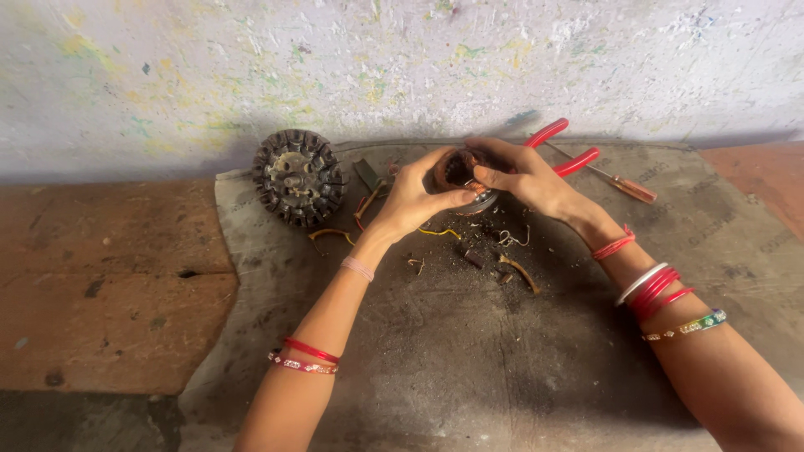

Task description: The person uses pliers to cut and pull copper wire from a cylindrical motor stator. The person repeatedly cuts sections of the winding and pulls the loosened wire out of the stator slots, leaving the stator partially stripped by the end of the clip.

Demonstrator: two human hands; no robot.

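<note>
Field notes, head view, looking down at both hands over a grey mat (469,368) spread on the floor against a paint-flecked wall (402,59).

Both hands meet near the mat's far edge. I see the left hand (416,198) curled around the near left side of a small round motor part (466,173), thumb and fingers pressed to it. The right hand (526,177) closes over the same part from the right and top, fingers bent across its rim. So both hands are grasping the part, which is lifted just off the mat between them. Its middle looks dark with coppery winding, though the fingers hide most of it, so I cannot be sure.

Red-handled pliers (563,145) show just behind the right hand; whether that hand also touches them I cannot tell. A screwdriver with a brown handle (624,184) lies to the right of the pliers, on the mat.

To the left, well apart from the hands, a round slotted stator core (299,177) leans at the wall. Wire scraps (512,238), yellow and copper bits, lie scattered on the mat just below the hands.

Bangles (653,289) ring the right forearm; thinner bands (306,357) ring the left.
</note>
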